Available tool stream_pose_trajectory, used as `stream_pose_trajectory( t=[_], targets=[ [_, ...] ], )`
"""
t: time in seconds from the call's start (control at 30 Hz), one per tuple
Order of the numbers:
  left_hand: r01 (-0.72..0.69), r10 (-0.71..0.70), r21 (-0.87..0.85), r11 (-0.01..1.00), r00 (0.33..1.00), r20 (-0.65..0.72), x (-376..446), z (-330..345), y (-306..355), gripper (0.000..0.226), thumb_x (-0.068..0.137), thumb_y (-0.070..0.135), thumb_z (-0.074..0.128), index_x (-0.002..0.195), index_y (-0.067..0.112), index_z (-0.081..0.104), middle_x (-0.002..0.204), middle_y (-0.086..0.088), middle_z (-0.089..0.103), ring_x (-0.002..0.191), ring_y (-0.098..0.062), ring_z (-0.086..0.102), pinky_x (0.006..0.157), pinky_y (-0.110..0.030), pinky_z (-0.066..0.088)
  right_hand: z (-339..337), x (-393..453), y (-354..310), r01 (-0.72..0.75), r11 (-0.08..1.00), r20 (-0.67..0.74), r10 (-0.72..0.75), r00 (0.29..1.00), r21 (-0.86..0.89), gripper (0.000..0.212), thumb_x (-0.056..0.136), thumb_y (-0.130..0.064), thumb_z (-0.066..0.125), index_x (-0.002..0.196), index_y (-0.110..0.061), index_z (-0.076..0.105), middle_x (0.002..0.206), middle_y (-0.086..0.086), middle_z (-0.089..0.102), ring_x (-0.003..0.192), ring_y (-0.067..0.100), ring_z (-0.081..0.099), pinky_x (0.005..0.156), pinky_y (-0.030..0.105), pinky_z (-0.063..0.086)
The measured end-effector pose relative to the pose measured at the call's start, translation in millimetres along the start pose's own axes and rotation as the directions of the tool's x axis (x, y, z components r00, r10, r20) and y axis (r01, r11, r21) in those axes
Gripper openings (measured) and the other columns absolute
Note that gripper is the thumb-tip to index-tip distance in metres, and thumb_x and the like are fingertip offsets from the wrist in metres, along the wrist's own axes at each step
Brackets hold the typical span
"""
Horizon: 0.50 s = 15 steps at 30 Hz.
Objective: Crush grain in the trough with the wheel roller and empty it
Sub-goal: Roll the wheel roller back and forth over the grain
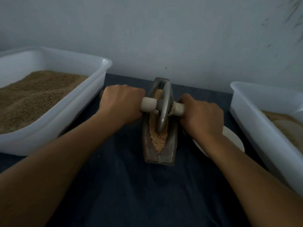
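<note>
Dim frame, your fingertips are out of sight, wrapped under the handle. White plate (pixel 236 141) is mostly hidden behind your right wrist. Right tub (pixel 262 128) is cut off at the edge, contents hard to read.

Your left hand (pixel 121 102) and right hand (pixel 201 115) each clench one end of the wheel roller (pixel 163 105) handle. The wheel sits between your fists, standing in the grain (pixel 157 141) inside the trough (pixel 172 145), centred on the dark cloth (pixel 131 185). Left tub (pixel 65 112) holds brown grain.
</note>
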<state>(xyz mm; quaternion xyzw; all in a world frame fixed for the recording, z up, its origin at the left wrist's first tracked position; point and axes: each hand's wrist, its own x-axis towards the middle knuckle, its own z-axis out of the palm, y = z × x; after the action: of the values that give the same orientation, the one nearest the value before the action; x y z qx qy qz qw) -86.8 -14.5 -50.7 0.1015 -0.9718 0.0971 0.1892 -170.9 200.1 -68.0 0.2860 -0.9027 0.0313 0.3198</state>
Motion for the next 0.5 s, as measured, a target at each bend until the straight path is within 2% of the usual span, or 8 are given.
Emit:
stream_pose_trajectory(
  t=[0.1,0.2,0.37,0.5],
  targets=[
    [-0.012,0.012,-0.002,1.0,1.0,-0.002,-9,-2,2,0.029,0.08,0.048,0.071,0.098,0.034,0.053,0.074,0.009,0.044,0.07,-0.018,0.048,0.063,-0.034,0.042,-3,-9,-1,0.014,1.0,-0.059,-0.014,0.998,0.011,0.02,0.08,-0.024,0.076,0.089,-0.025,0.059,0.058,-0.007,0.052,0.047,0.018,0.04,0.054,0.03,0.021],
    [-0.01,0.01,0.001,1.0,1.0,-0.013,-14,-7,3,0.029,0.082,0.047,0.07,0.101,0.032,0.053,0.077,0.007,0.046,0.07,-0.017,0.047,0.062,-0.034,0.039,-5,-15,-1,0.053,0.997,-0.116,-0.046,0.992,0.058,0.018,0.084,-0.022,0.074,0.097,-0.023,0.061,0.068,-0.005,0.06,0.055,0.021,0.052,0.058,0.032,0.024],
    [0.002,0.001,0.052,0.999,0.998,-0.057,-18,-8,8,0.028,0.084,0.044,0.07,0.101,0.03,0.053,0.075,0.007,0.042,0.068,-0.016,0.044,0.058,-0.034,0.03,-2,-23,2,0.072,0.99,-0.164,-0.052,0.985,0.117,0.029,0.083,-0.026,0.075,0.109,-0.024,0.063,0.076,-0.004,0.064,0.063,0.022,0.057,0.065,0.033,0.026],
    [0.04,-0.04,0.007,0.999,0.999,0.002,-14,-3,6,0.031,0.084,0.043,0.07,0.089,0.032,0.042,0.069,0.008,0.037,0.069,-0.017,0.046,0.062,-0.034,0.037,0,-15,1,0.071,0.995,-0.152,-0.061,0.986,0.064,0.027,0.078,-0.027,0.076,0.101,-0.023,0.063,0.068,-0.005,0.061,0.056,0.023,0.055,0.061,0.032,0.024]
  ],
)
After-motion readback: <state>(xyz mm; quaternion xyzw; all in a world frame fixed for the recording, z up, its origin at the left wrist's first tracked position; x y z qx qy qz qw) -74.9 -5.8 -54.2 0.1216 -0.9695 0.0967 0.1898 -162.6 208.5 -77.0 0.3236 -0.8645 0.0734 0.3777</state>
